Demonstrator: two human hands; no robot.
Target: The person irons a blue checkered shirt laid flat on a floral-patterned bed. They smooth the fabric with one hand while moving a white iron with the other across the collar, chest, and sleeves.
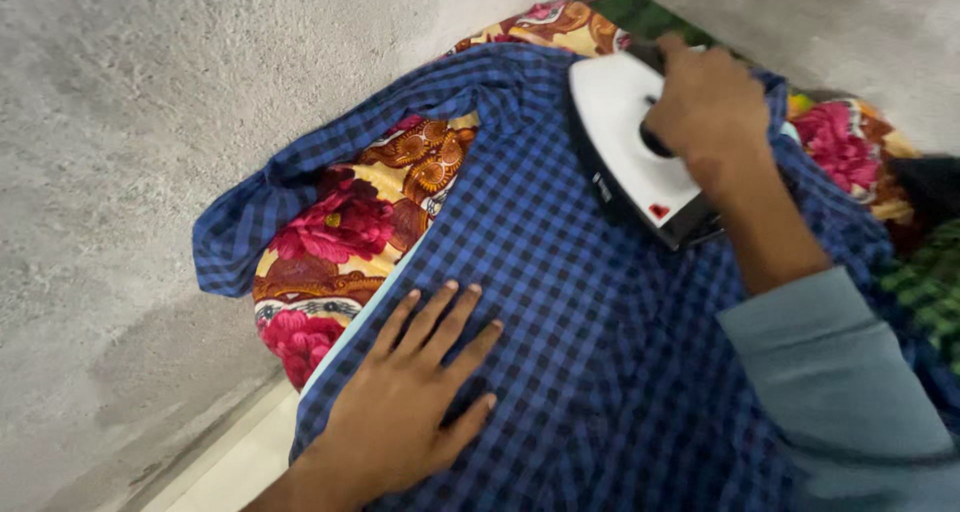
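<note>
Head view of a blue checked shirt (600, 302) spread flat over a floral padded cloth (345, 227) beside a grey concrete wall (120, 122). The right hand (705, 102), sleeve in grey-blue, has its fingers curled shut around the handle of a white iron (625, 132), which rests soleplate-down on the shirt's upper part, its long axis running diagonally from upper left to lower right. The left hand (415, 407) lies palm-down on the shirt with fingers (440, 317) spread and flat, gripping nothing, pressing the fabric. The iron sits up and to the right of the left hand, well apart; one shirt sleeve (265, 207) trails left toward the wall.
</note>
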